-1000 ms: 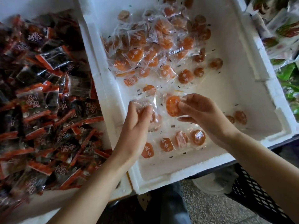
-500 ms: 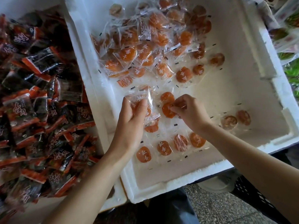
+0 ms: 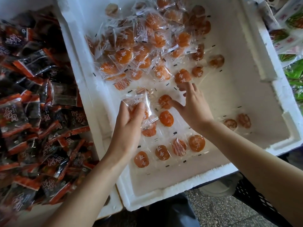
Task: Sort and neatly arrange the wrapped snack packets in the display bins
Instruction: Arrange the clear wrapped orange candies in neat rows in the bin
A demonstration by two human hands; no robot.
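Several clear-wrapped orange packets (image 3: pixel 136 102) are bunched in the left hand (image 3: pixel 129 119). Its fingers and thumb curl round them from below, and the wrapper ends fan out above the fingertips. The right hand (image 3: pixel 194 106) is spread wide and clasps nothing. Its thumb tip lies on a single packet (image 3: pixel 164 101) that sits flat on the bin floor. Its longer fingers (image 3: pixel 191 90) reach to the near edge of a farther packet (image 3: pixel 182 77); whether they touch it cannot be told.

Just nearer than the thumb, a lone packet (image 3: pixel 166 118) lies flat. Beside it, a tilted packet (image 3: pixel 148 129) sits partly under the left hand's bundle. Nearer again, a row of four packets (image 3: pixel 162 152) lies side by side and well spaced, some with white lettering facing up. At the far end of the bin, a loose pile (image 3: pixel 144 46) of the same orange packets is heaped, overlapping at all angles. Two darker packets (image 3: pixel 230 124) lie together close to the right wall, apart from the rest.

All of these sit in a white foam bin (image 3: pixel 180 181) with a thick, rough-edged rim. The bin to its left holds a dense heap of dark packets with red edges (image 3: pixel 32 99). Green wrappers (image 3: pixel 295 72) show past the right rim. A speckled floor (image 3: pixel 218 210) lies below, between the person's forearms.
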